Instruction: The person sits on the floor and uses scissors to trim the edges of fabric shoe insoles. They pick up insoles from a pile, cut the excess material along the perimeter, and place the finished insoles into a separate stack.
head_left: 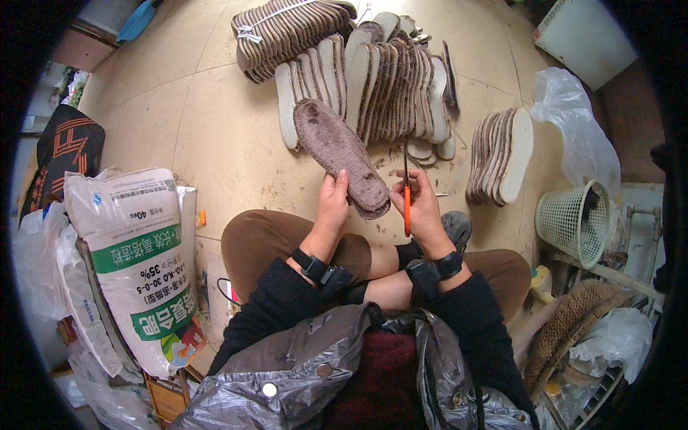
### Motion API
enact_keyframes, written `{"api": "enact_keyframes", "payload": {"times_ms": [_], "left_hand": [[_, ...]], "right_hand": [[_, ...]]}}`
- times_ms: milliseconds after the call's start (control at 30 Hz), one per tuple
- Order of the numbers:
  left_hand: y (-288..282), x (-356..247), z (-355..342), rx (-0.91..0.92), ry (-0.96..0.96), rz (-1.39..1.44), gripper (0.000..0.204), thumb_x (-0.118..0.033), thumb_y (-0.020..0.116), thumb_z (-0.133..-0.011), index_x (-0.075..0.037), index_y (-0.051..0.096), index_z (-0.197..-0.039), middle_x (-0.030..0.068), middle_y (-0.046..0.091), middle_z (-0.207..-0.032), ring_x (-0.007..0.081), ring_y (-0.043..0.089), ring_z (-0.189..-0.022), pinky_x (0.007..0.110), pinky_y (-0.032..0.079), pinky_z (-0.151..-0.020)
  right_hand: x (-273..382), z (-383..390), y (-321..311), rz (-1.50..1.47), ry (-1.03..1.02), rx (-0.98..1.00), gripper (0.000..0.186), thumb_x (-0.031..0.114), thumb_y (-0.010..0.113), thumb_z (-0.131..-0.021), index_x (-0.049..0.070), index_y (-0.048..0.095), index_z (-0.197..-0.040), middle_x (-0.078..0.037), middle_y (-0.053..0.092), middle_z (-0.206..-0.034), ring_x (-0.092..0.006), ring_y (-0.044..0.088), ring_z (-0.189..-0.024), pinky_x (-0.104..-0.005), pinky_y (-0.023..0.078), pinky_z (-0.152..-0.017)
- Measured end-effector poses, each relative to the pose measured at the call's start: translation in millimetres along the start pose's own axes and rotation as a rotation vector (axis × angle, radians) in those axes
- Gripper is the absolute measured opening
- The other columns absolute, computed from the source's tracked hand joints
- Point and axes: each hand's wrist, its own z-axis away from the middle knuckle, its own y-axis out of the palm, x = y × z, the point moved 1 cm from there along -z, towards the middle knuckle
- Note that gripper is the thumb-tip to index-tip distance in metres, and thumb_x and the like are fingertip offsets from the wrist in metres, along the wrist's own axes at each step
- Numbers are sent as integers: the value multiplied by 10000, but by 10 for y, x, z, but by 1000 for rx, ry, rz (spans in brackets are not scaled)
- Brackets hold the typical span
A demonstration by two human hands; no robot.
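Observation:
A fuzzy brown insole [337, 147] is gripped at its lower edge by my left hand [331, 206], thumb on top. It slants up to the left, its far end overlapping the stacked insoles. My right hand [424, 209] is closed around scissors [407, 208] with orange handles, their dark blades pointing away from me. The right fingertips are close to the insole's near end; I cannot tell whether they touch it. Just beyond both hands, rows of insoles [394, 89] stand on edge, pale undersides and brown fuzz alternating.
A tied bundle of insoles [287, 32] lies at the back. Another small stack [505, 154] stands to the right, near a plastic bag [573, 118] and a pale green basket [570, 222]. On the left is a large printed sack [132, 244]. Dark scraps dot the tiled floor [208, 122].

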Motion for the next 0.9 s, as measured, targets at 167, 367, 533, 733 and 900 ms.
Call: {"api": "enact_keyframes", "payload": {"times_ms": [167, 367, 533, 733, 900], "left_hand": [[-27, 27, -17, 18, 20, -8, 292, -221, 407, -994, 2, 498, -1158, 80, 581, -1119, 172, 555, -1016, 321, 435, -914], [-7, 40, 9, 65, -19, -69, 329, -224, 417, -990, 13, 476, -1211, 79, 564, -1148, 164, 536, -1033, 310, 417, -927], [49, 44, 32, 72, -20, -89, 341, -218, 422, -989, 18, 465, -1231, 73, 554, -1169, 157, 522, -1048, 297, 398, -944], [101, 30, 93, 154, -53, -169, 339, -208, 423, -989, 19, 460, -1239, 65, 541, -1186, 148, 506, -1062, 296, 388, -954], [126, 57, 140, 237, -27, -238, 328, -206, 424, -989, 11, 466, -1231, 62, 546, -1174, 139, 504, -1055, 290, 390, -951]], "right_hand": [[114, -6, -48, 48, -68, -159, 337, 31, 630, -832, 41, 459, -1123, -20, 562, -863, -101, 534, -800, -240, 449, -729], [195, 42, 83, 334, -221, -40, 366, -5, 657, -754, 26, 515, -1090, -128, 604, -869, -197, 595, -752, -285, 481, -700], [129, 1, 62, 273, -154, -111, 319, 3, 640, -780, 13, 512, -1072, -100, 601, -859, -166, 589, -778, -277, 477, -711], [25, -97, -109, -35, -24, -150, 381, 5, 656, -808, 40, 465, -1135, -32, 561, -903, -100, 540, -825, -233, 460, -743], [-72, -99, -57, -100, 17, -98, 405, 20, 678, -796, 34, 452, -1132, -49, 587, -904, -115, 561, -848, -253, 476, -761]]}}
